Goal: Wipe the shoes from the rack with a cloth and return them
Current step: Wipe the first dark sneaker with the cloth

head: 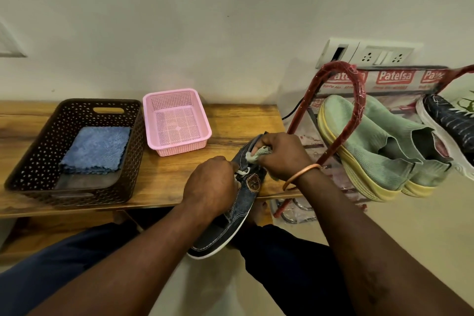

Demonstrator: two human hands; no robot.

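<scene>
Head view, shoe: the dark denim shoe (pixel 246 200) was held in the air over the front edge of the wooden bench (pixel 164 169), between the person's knees and the bench top.
Head view, long axis: it ran from lower left, near the person, up and away to the right; the far end lay under the right hand, and the white sole edge faced down and right.
Head view, left hand: the left hand (pixel 210 185) was curled round the middle of the shoe by the white laces and steadied it.
Head view, right hand: the right hand (pixel 282 155) pinched a bunched pale green cloth (pixel 257 154) against the far end of the upper.
Head view, rack: the red-framed rack (pixel 357 100) stood just right of the bench and carried a pair of green shoes (pixel 384 151).
Head view, judgement: the rack lay to the right of the grip, so the right hand was nearer; the return probably called for a swing rightward, with the cloth first put down or shifted.
Head view, spare cloth: a folded blue cloth (pixel 96 150) lay in the brown basket (pixel 25 174) at the left.
</scene>
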